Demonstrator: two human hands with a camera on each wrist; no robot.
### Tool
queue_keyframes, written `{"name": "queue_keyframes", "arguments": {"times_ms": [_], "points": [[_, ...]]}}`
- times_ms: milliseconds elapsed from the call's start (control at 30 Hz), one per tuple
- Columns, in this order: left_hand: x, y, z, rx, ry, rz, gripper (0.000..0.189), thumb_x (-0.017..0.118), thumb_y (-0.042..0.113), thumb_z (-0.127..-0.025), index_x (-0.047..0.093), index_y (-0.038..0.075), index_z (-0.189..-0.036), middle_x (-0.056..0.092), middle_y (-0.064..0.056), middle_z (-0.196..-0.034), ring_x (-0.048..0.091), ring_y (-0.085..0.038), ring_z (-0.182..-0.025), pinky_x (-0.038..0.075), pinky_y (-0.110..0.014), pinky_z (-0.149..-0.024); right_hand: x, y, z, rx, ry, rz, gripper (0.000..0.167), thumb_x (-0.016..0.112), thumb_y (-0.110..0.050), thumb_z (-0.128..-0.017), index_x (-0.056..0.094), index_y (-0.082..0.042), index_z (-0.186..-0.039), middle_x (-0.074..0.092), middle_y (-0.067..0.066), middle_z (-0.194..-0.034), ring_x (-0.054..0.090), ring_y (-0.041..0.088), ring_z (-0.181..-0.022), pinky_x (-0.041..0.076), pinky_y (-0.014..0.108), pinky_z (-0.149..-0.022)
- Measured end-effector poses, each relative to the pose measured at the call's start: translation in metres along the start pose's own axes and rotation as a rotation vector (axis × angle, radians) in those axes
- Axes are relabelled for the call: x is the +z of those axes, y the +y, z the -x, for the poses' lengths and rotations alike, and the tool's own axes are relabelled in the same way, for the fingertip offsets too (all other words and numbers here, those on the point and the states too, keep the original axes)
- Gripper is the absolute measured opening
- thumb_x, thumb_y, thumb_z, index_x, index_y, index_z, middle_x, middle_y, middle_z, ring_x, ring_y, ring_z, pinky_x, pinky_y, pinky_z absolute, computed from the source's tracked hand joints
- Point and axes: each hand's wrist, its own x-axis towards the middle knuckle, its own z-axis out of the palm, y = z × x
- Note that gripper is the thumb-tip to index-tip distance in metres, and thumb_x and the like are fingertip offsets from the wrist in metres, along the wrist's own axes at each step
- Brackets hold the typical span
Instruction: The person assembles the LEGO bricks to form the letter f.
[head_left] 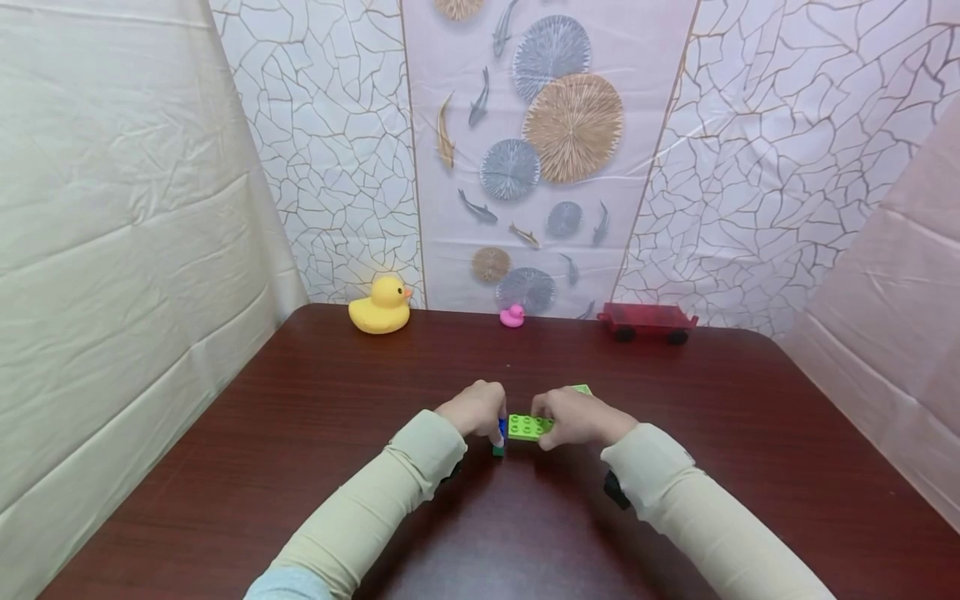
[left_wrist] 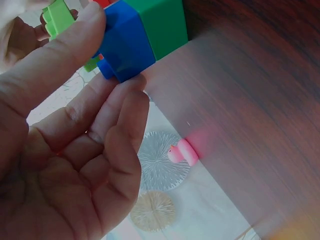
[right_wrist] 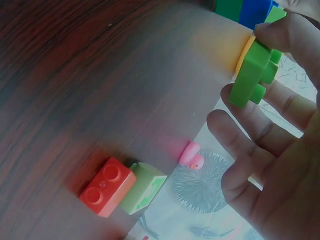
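Note:
My left hand (head_left: 474, 407) pinches a blue toy building brick (left_wrist: 127, 42) between thumb and fingers. A darker green brick (left_wrist: 164, 25) is joined to the blue one, on the side toward the table. With thumb and fingertips, my right hand (head_left: 579, 418) grips a long lime green brick (head_left: 522, 427), its studs facing up in the head view. In the right wrist view the lime brick (right_wrist: 247, 75) shows side-on. Both hands are close together over the middle of the table, the lime brick right beside the blue one.
Beyond my right hand lie a red brick (right_wrist: 107, 187) and a pale green brick (right_wrist: 145, 187), side by side. Along the table's back edge stand a yellow duck (head_left: 380, 308), a small pink duck (head_left: 512, 316) and a red wheeled wagon (head_left: 648, 318). Patterned cloth (head_left: 345, 150) hangs behind.

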Motion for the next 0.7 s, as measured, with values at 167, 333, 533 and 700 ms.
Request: {"name": "queue_keyframes", "arguments": {"times_ms": [167,333,533,700], "points": [[-0.0009,0.0013,0.0004,-0.003,0.005,-0.005,0.027,0.082,0.011,-0.055,0.064,0.007,-0.074,0.054,0.003,-0.065,0.051,-0.01,-0.062,0.042,-0.023,-0.056,-0.0005,-0.0039,-0.0016,-0.008,-0.007,-0.016,0.027,0.069,-0.019,-0.065,0.06,-0.009,-0.089,0.052,-0.005,-0.067,0.043,0.011,-0.059,0.037,0.027,-0.055],[-0.0015,0.0026,0.001,0.002,0.005,-0.016,0.024,0.082,0.009,-0.054,0.062,0.008,-0.066,0.053,0.003,-0.06,0.049,-0.011,-0.057,0.041,-0.023,-0.052,-0.0011,-0.0065,-0.0036,-0.02,0.002,-0.029,0.026,0.069,-0.018,-0.065,0.06,-0.009,-0.088,0.052,-0.006,-0.067,0.045,0.01,-0.059,0.038,0.027,-0.055],[-0.0015,0.0045,0.0021,0.005,-0.005,-0.042,0.023,0.082,0.01,-0.056,0.06,0.009,-0.065,0.053,0.002,-0.059,0.049,-0.011,-0.056,0.041,-0.023,-0.051,-0.0008,-0.0061,-0.0055,-0.011,-0.004,-0.03,0.025,0.069,-0.018,-0.066,0.06,-0.01,-0.088,0.052,-0.005,-0.067,0.045,0.01,-0.059,0.038,0.026,-0.055],[-0.0021,0.0047,0.0033,0.01,-0.009,-0.037,0.023,0.082,0.009,-0.055,0.06,0.009,-0.063,0.053,0.002,-0.058,0.047,-0.01,-0.054,0.041,-0.023,-0.051,-0.0005,-0.0062,-0.0064,-0.017,-0.004,-0.029,0.025,0.069,-0.017,-0.067,0.06,-0.009,-0.089,0.052,-0.006,-0.067,0.044,0.01,-0.059,0.038,0.025,-0.054]]}}
